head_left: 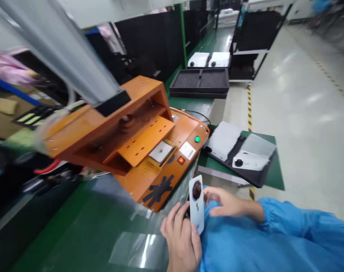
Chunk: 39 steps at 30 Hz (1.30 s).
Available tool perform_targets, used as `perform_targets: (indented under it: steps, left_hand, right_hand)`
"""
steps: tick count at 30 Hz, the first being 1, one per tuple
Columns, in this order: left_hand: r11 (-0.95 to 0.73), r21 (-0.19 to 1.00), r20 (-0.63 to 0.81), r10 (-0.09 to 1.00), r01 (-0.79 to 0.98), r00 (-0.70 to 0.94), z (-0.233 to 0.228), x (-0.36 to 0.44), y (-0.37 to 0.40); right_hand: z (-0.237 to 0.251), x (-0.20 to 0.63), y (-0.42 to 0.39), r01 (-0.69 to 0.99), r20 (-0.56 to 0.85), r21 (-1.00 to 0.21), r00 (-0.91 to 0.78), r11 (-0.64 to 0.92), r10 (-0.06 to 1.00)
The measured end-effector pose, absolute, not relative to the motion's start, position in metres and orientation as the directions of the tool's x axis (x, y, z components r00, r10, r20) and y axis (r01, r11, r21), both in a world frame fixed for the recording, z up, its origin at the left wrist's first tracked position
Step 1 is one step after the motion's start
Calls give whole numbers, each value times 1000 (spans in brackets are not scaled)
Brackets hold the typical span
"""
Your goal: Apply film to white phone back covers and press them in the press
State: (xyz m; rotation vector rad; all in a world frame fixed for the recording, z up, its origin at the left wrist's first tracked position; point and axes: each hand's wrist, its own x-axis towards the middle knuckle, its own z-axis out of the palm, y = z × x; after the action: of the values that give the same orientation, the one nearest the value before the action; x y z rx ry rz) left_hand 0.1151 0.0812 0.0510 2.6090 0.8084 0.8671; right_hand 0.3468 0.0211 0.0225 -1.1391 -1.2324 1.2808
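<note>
My left hand [181,236] grips the lower part of a white flat device panel [196,204] with a dark round lens near its top, held upright at the edge of the green bench. My right hand [224,201], in a blue sleeve, touches the panel's right side with its fingertips. Both hands are just in front of an orange press fixture [149,151], which has a small white part [161,152] lying on its base under the raised upper plate.
The fixture has a green button [197,139] and a red button [181,160]. A black tray with white devices [239,155] lies on a green side table to the right. Black foam trays [200,81] are stacked further back. Clear film [138,245] lies on the bench.
</note>
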Motion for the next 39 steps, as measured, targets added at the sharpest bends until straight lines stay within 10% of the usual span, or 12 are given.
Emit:
perform_targets:
  steps: [3,8,14,24,28,35,39]
  left_hand:
    - [-819,426,384,549,385,743,33,127,74]
    - [-848,477,296,401,230,867,12,118,80]
    - [-756,623,277,452,200,848,13,111,70]
    - [-519,776,117,676,358,727,47,90,50]
    - [-443,784,135,806,435,577,55,55,47]
    - [-148,499,296,955,854,-7,38,-12,87]
    - [-12,391,233,968,920,-87,17,-26,102]
  right_hand:
    - [5,340,7,-89,-145,-987,170,-131,975]
    - [-16,469,-21,474,20,-786,661,-396,750]
    - [-26,560,-62,630,104,-493,727,-600,679]
    - [-73,560,-45,876,462,-267,483,-402,744]
    - [-73,513,-4,919,493,-392,257,-51,831]
    - [-10,296,78,485,426,-498,-585,719,690]
    - [24,196,130,450,458,-559,-532,696,712]
